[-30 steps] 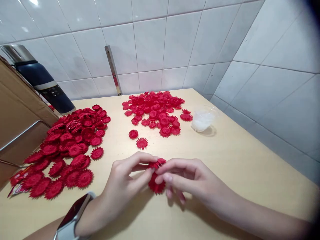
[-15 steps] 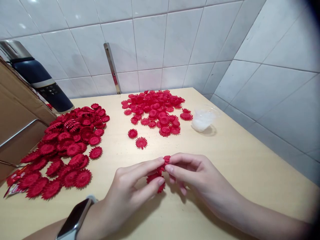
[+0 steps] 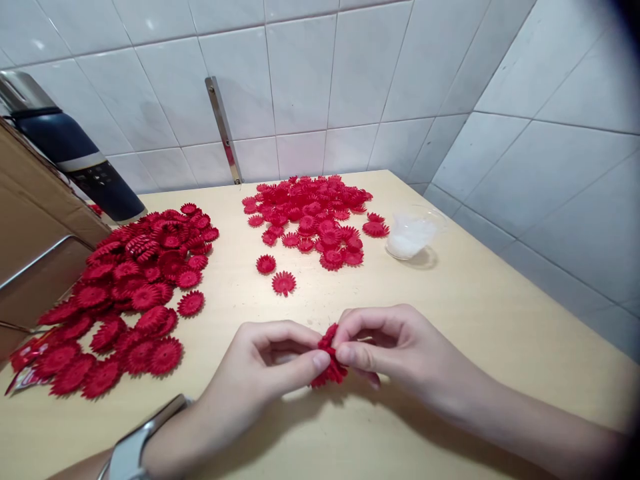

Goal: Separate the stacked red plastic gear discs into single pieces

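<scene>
Between my two hands is a red fabric flower (image 3: pixel 330 377), held just above the table and partly hidden by the fingers. My left hand (image 3: pixel 275 360) pinches its left side with thumb and forefinger. From the other side, the thumb and fingers of my right hand (image 3: pixel 385 347) are closed on its upper right edge. Two loose red flower pieces, a smaller one (image 3: pixel 266 265) and a larger, spread one (image 3: pixel 284 283), lie a little beyond the hands.
A heap of larger red flowers (image 3: pixel 145 300) covers the left of the table, beside a cardboard box (image 3: pixel 45 200) and a dark blue flask (image 3: pixel 85 147). Smaller flower pieces (image 3: pixel 310 213) are piled at the back. Right of them stands a clear cup (image 3: pixel 410 237) with whitish contents.
My left fingers have drawn in from lying over the flower to pinching its side. The flower has turned, and its petals now point down toward the table.
</scene>
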A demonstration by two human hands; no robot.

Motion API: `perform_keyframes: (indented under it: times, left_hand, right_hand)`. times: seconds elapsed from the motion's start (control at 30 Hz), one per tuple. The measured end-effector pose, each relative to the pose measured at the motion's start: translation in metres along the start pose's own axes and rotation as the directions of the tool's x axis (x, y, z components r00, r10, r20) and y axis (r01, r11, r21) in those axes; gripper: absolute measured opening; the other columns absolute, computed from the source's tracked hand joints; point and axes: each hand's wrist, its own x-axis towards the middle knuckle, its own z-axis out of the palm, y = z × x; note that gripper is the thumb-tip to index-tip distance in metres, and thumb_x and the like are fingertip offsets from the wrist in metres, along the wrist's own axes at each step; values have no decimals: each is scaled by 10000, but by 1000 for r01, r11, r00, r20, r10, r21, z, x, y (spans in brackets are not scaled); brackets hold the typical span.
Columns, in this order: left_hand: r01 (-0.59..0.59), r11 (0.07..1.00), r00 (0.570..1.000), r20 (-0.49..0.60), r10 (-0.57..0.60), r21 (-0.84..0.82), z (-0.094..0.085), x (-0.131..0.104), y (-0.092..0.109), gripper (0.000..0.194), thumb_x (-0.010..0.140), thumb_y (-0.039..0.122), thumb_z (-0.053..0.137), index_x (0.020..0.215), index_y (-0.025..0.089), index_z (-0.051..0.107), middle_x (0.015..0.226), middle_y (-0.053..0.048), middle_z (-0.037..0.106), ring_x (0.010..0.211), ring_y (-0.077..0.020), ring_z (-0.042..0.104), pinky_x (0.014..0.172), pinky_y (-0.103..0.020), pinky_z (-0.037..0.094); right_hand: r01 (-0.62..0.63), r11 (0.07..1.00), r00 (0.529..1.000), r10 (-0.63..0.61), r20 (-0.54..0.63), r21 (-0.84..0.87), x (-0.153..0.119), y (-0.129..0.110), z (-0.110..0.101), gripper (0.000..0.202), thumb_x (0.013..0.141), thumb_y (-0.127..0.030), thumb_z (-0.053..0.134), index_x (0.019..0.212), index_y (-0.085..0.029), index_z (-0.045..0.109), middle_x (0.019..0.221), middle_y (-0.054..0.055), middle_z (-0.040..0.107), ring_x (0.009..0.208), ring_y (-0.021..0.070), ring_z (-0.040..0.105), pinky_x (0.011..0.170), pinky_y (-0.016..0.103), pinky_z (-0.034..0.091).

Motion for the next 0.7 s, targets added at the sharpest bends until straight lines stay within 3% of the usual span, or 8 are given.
perform_keyframes:
  times: [0.3, 0.7]
  left_hand:
    - [25, 1000, 1000, -1, -25, 2, -3, 4, -2, 92, 714, 202, 662, 764, 150, 719, 735, -40, 701, 682, -131, 601, 664, -227, 471]
    - [11, 1000, 1000, -15, -11, 19, 1, 3, 0, 88, 708, 184, 662, 771, 163, 719, 788, -49, 716, 717, -156, 626, 681, -251, 494]
  right_hand:
    - [-23, 1000, 1000, 23, 2, 3, 1, 0, -2, 101, 707, -254, 691, 697, -158, 662, 653, -8, 630, 528, 59, 495, 460, 158, 376]
    - [-62, 998, 998, 63, -31, 21, 1, -3, 0, 169, 662, -292, 714, 640, -140, 642, 564, -18, 579, 461, 59, 444, 430, 183, 347]
